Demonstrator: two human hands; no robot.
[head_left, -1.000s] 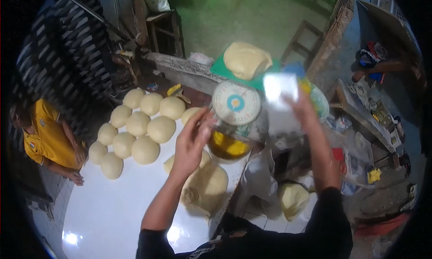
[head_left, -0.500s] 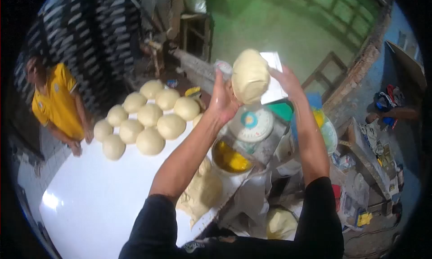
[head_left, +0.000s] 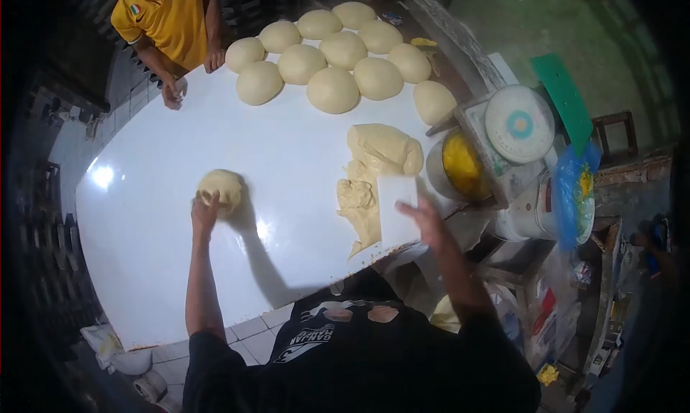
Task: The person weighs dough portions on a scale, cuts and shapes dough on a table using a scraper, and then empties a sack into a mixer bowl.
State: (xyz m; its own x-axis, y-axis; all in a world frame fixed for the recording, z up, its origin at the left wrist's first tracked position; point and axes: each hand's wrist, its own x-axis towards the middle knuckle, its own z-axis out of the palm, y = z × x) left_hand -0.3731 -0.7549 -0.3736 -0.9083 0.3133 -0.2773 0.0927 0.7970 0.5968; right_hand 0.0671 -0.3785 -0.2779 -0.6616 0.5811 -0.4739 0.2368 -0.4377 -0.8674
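Wide bare tabletop [head_left: 165, 269] around left-hand dough ball [head_left: 221, 190], edges clear.

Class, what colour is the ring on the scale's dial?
The ring is pale blue-green, clearest in the head view.

A co-worker [head_left: 169, 25] in a yellow polo shirt stands at the upper left. At the lower left, a crumpled white plastic bag [head_left: 103, 339] lies near pale floor tiles [head_left: 251, 327]. Bare greenish floor [head_left: 532, 18] shows at the upper right, near a small wooden frame [head_left: 617, 131]. Lower right, a red item [head_left: 546, 303] sits among clear plastic bags [head_left: 565, 327], above a crumpled yellow scrap [head_left: 548, 374].
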